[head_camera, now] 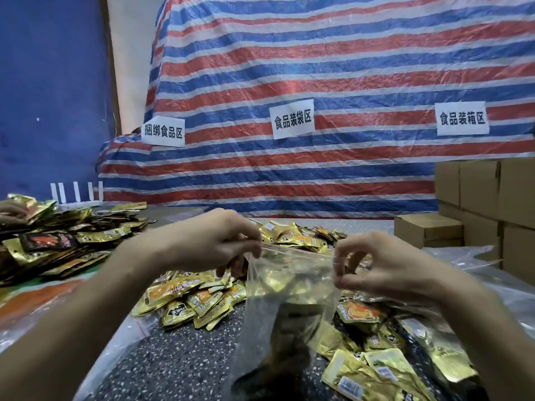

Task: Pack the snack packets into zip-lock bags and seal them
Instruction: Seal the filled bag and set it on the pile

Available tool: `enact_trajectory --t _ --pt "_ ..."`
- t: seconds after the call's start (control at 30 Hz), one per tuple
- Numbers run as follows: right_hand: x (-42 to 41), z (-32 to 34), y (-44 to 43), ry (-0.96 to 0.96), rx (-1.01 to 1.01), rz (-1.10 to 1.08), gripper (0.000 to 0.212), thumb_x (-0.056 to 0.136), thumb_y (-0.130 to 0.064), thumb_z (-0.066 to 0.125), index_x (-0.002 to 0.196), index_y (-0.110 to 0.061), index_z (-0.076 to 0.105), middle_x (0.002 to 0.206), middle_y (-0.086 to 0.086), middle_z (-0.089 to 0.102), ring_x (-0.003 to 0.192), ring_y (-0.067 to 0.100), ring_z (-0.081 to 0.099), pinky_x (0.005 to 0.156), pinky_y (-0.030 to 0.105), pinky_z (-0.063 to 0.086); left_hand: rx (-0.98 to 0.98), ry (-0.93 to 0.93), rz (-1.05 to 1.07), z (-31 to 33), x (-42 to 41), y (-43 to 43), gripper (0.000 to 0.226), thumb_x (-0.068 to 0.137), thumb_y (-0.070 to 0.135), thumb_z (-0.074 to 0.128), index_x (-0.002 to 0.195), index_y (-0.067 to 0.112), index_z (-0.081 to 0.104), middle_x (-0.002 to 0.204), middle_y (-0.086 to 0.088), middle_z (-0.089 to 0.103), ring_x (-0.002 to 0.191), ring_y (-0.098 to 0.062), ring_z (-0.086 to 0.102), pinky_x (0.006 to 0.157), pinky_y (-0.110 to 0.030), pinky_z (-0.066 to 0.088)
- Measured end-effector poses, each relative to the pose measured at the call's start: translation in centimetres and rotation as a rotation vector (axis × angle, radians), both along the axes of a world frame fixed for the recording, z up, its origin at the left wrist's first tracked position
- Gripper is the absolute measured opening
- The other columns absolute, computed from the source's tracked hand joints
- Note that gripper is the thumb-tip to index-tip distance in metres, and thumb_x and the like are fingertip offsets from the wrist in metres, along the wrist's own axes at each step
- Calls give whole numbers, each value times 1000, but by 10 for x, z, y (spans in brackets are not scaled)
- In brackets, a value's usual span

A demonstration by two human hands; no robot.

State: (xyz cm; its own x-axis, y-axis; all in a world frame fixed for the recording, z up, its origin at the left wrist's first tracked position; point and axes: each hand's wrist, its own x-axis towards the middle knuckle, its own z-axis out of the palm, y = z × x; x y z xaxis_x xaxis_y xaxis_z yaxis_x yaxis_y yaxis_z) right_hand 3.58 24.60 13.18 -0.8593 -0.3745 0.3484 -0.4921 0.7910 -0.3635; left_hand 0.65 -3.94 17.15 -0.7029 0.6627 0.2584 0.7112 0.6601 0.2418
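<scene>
A clear zip-lock bag hangs upright in front of me, with gold snack packets dimly visible inside it. My left hand pinches the left end of the bag's top strip. My right hand pinches the right end of that strip. The strip stretches between both hands. A heap of gold snack packets lies on the speckled table under and behind the bag. More gold packets lie at the lower right.
A second pile of gold and dark packets covers the left side, where another person's hand rests. Cardboard boxes are stacked at the right. Loose clear plastic bags lie beside them. A striped tarp with paper signs hangs behind.
</scene>
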Motion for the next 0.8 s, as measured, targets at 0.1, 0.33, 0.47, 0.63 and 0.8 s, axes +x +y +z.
enact_trajectory --t 0.1,0.33,0.47,0.63,0.8 --pt "-3 4 -1 -91 -84 9 13 73 -32 85 69 -32 72 98 -12 73 96 -3 64 80 26 49 175 -45 3 -12 -13 -2 14 97 29 59 90 27 71 76 13 71 65 -9 65 57 -23 51" --pt "-16 16 7 -419 -154 -11 19 74 -20 87 70 -17 68 73 4 69 68 20 58 64 33 44 438 -184 -111 -22 -36 1 13 87 32 67 85 24 77 86 -2 73 78 -20 66 74 -39 54" --pt "-19 30 15 -423 -181 4 10 75 -14 85 81 -16 78 77 -2 75 68 9 67 61 20 50 526 -249 -109 -14 -52 1 16 77 29 76 84 15 80 84 -11 75 82 -32 71 74 -39 58" --pt "-23 27 30 -337 -230 68 14 75 -24 78 89 -22 81 91 2 78 79 13 72 70 23 54 521 -310 -125 -23 -66 0 5 81 10 77 84 11 80 86 -11 76 81 -24 73 71 -25 57" --pt "-40 21 38 -163 -393 83 19 70 -23 76 88 -25 81 87 5 78 79 19 73 68 22 57 598 -243 -84 -25 -75 1 13 76 15 75 87 11 78 88 -8 76 85 -22 73 76 -27 59"
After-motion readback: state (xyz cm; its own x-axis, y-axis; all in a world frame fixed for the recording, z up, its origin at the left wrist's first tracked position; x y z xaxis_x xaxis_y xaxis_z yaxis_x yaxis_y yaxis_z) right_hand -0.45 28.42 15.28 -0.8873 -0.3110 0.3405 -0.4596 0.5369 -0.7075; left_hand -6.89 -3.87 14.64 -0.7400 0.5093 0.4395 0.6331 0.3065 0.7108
